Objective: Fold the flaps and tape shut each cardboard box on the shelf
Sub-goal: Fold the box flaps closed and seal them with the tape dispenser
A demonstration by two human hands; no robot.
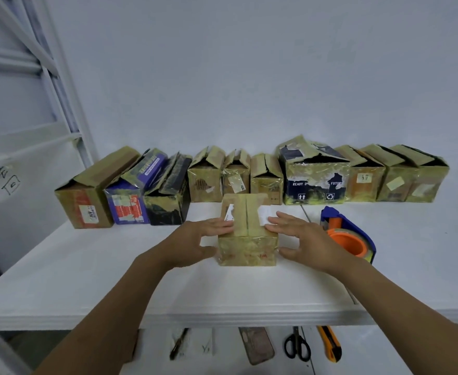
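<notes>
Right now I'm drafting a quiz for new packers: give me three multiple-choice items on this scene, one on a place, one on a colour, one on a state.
1. Where is the tape dispenser? A. at the far left B. in the person's grip C. just right of the right hand
2. What colour is the tape roll's core? A. orange B. green C. white
3. How do the front box's top flaps lie? A. upright B. folded flat C. torn off
1 C: it stands on the shelf beside that hand. 2 A: orange shows inside the blue frame. 3 B: they lie flat and meet at a middle seam.
</notes>
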